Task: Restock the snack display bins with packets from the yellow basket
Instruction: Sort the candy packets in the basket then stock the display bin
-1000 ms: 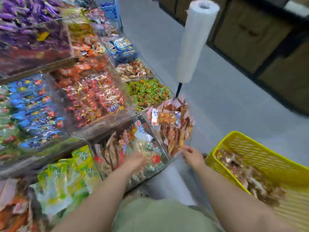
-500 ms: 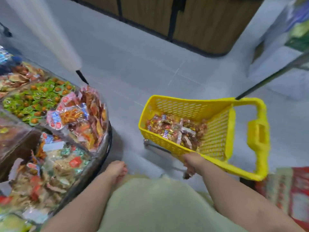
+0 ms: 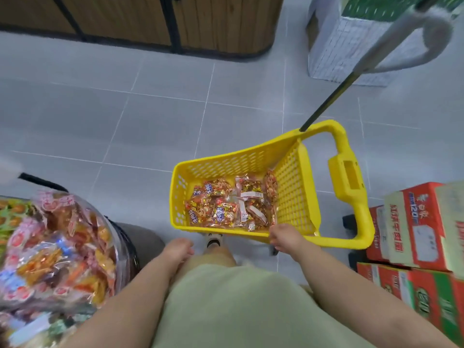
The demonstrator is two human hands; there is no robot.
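Packets [image 3: 226, 204] lie just ahead and a little left of the right hand [image 3: 285, 236], which hangs at the near rim of the yellow basket [image 3: 251, 156], fingers loosely curled, holding nothing. The left hand [image 3: 178, 249], also empty and relaxed, is farther from them, beside the display bin [image 3: 62, 247].

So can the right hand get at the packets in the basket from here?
Probably yes. The right hand is at the near rim of the basket, the top is open, and the packets lie just beyond it with nothing over them.
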